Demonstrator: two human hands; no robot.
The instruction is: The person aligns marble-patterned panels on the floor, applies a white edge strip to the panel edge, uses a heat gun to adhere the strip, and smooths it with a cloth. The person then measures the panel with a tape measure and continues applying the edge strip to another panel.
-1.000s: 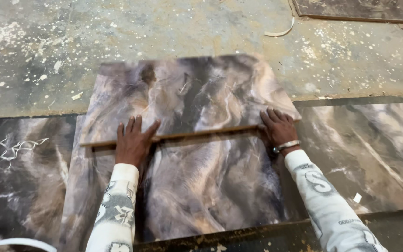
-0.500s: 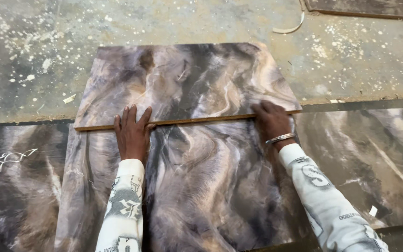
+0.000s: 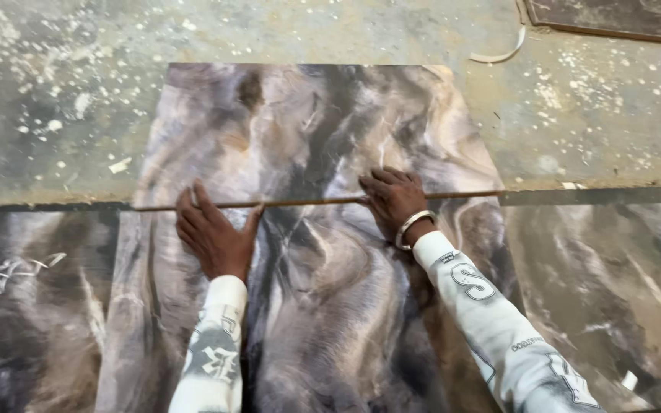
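The head camera looked straight down at a workshop floor. Two marbled laminate sheets, swirled in grey, brown and cream, lay one after the other. The near sheet (image 3: 323, 306) filled the lower middle of the view; the far sheet (image 3: 307, 130) lay beyond it. Between them ran a thin brown seam (image 3: 307, 202), straight from left to right.

The left hand (image 3: 214, 237) lay flat on the near sheet, fingers spread and open, gripping nothing, the fingertips touching the seam. The right hand (image 3: 393, 200) also lay flat and open, palm down, fingers reaching across the seam onto the far sheet. A metal bangle (image 3: 411, 228) circled the right wrist. Both arms wore pale sleeves with dark printed patterns.

Judging from how things lay, the two sheets looked already brought together edge to edge, and their swirls ran roughly across the seam. Whether the join was tight along its whole length could not be told, since the hands covered parts of it.

Around the work, the dusty grey floor (image 3: 55, 99) was scattered with white chips and sawdust. A curled pale offcut strip (image 3: 499, 53) lay at the upper right, near the corner of another dark board (image 3: 613, 19). More marbled sheeting lay at the left (image 3: 32, 291), with white scribbled marks, and at the right (image 3: 613, 275). Nothing lay on the seam besides the hands.
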